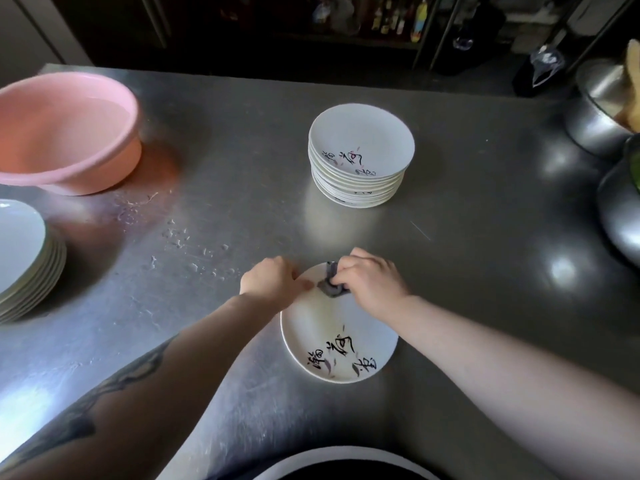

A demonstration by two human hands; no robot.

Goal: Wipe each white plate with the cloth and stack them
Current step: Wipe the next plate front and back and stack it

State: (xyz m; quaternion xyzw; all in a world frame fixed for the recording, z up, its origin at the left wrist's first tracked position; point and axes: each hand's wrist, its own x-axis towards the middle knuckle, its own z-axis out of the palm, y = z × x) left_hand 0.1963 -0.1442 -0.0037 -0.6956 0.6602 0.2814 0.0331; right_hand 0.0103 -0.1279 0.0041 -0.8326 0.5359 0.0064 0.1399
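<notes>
1. We see a white plate (341, 341) with black brush lettering lying flat on the steel table (467, 237), at 6 o'clock from the table's middle and close to its near edge.
2. Our right hand (372, 284) has its fingers curled round a bunched grey cloth (331, 280), pressing it on the plate's far rim at 12 o'clock.
3. Our left hand (272, 284) grips the plate's rim at about 10 o'clock, thumb on top, fingers curled under the edge.
4. A stack of white plates (360, 157) stands at 12 o'clock from the plate in hand, well apart, with bare steel between them.
5. A second pile of plates (24, 258) sits at 9 o'clock, cut off by the left edge of the view; a pink basin (69, 133) stands at 10 o'clock.
6. Water drops (180, 237) speckle the table between the basin and our left hand.
7. Metal bowls (602, 109) crowd the table's right edge at 2 o'clock; the steel towards 3 o'clock is bare.
</notes>
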